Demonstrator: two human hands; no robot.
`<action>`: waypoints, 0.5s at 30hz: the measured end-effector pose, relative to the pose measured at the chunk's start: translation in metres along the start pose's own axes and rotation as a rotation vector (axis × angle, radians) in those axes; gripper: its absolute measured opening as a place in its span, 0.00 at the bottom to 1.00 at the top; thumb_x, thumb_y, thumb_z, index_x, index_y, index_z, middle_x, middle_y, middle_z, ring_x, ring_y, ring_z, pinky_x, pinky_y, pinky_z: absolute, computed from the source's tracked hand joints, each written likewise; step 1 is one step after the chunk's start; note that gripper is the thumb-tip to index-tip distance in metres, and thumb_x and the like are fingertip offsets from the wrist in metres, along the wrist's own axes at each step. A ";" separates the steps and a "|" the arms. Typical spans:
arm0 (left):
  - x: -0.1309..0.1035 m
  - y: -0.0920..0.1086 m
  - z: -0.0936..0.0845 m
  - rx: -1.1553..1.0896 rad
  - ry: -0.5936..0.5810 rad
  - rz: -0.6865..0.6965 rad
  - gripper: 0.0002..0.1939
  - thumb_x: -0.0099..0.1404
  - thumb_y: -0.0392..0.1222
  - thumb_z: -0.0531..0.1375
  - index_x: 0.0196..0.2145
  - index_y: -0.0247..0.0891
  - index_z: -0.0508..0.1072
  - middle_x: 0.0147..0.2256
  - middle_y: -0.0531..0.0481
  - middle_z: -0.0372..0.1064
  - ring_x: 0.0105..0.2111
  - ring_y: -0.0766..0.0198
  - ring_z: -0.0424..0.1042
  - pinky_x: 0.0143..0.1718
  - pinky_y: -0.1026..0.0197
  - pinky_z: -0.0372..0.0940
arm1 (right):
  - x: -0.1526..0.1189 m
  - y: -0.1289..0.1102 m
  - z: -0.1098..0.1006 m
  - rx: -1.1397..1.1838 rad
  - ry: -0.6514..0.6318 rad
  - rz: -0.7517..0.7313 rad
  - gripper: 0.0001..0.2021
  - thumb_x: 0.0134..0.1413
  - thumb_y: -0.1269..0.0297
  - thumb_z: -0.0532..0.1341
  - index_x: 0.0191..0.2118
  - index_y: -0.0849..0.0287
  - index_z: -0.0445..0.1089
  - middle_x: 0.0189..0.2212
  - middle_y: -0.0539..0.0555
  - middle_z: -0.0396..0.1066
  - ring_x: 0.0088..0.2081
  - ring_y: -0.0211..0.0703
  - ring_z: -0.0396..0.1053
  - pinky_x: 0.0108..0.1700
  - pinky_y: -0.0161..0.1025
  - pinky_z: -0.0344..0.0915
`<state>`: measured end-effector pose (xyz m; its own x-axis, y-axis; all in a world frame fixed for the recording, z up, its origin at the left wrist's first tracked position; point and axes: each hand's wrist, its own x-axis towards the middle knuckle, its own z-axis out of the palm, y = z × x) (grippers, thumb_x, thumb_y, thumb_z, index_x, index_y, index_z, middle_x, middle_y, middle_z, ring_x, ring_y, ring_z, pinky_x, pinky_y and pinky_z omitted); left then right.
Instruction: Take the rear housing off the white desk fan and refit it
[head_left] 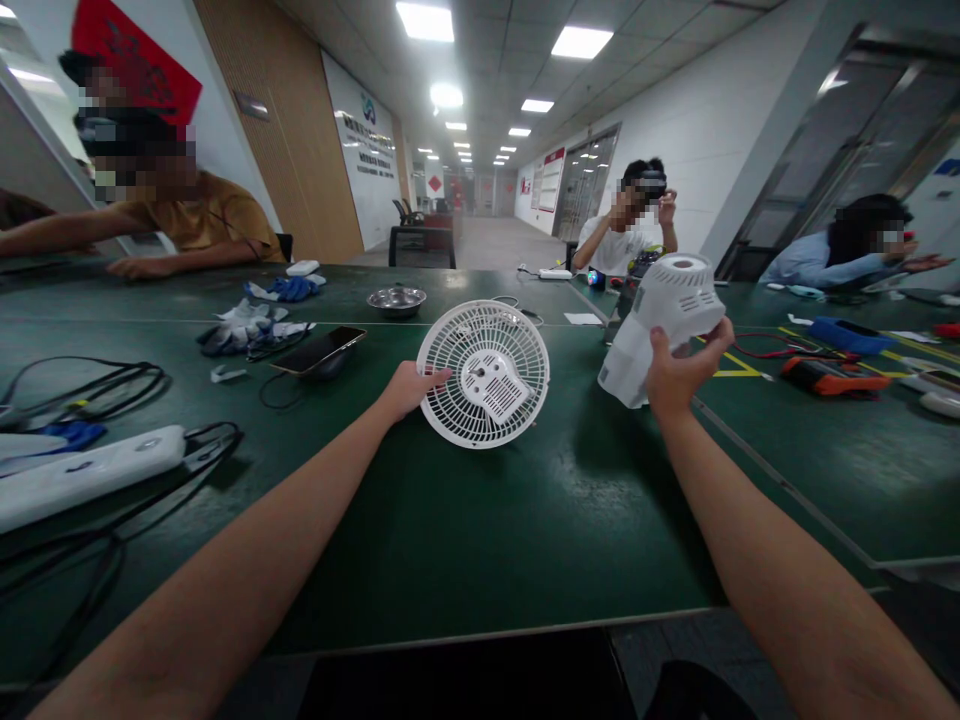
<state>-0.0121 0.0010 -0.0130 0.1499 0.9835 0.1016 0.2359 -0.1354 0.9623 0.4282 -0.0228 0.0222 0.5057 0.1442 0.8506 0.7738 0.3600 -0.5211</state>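
Observation:
My left hand (412,388) grips the left rim of a round white fan grille (484,330), thumb over its edge. The grille is tilted toward me above the green table, with a slotted motor mount (499,385) at its centre. In my right hand (686,365) is a white plastic housing (634,330) with slotted vents and a round opening at the top. The housing is tilted and raised off the table, apart from the grille. Part of its right side is behind my fingers.
A metal bowl (397,300) stands behind the grille. Left are a phone (322,350), gloves (244,328), a white power strip (90,480) and loose black cables (105,530). An orange multimeter (832,377) and a blue tray-like object (851,336) lie right. Several people sit around the table.

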 end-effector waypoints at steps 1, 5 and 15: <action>0.000 0.000 0.000 0.005 0.000 0.000 0.11 0.63 0.45 0.68 0.37 0.33 0.79 0.35 0.43 0.80 0.34 0.55 0.79 0.39 0.51 0.74 | 0.000 -0.007 -0.002 -0.010 -0.009 -0.053 0.40 0.48 0.52 0.68 0.64 0.59 0.54 0.58 0.64 0.62 0.60 0.59 0.63 0.63 0.62 0.59; 0.003 -0.002 0.001 0.028 0.018 -0.004 0.12 0.62 0.46 0.68 0.36 0.33 0.79 0.33 0.43 0.80 0.33 0.55 0.79 0.39 0.52 0.73 | -0.011 -0.038 -0.005 -0.006 -0.145 -0.141 0.43 0.43 0.51 0.69 0.64 0.58 0.54 0.58 0.64 0.62 0.58 0.62 0.65 0.57 0.61 0.64; 0.009 -0.010 -0.002 0.036 0.010 0.000 0.17 0.59 0.51 0.70 0.36 0.33 0.80 0.31 0.42 0.80 0.34 0.53 0.79 0.39 0.52 0.73 | -0.070 -0.057 0.023 -0.127 -0.786 0.192 0.35 0.45 0.43 0.69 0.55 0.61 0.66 0.42 0.61 0.77 0.40 0.54 0.74 0.47 0.49 0.70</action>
<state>-0.0147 0.0113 -0.0214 0.1403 0.9846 0.1042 0.2705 -0.1393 0.9526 0.3396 -0.0320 -0.0058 0.2555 0.8140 0.5217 0.7620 0.1626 -0.6269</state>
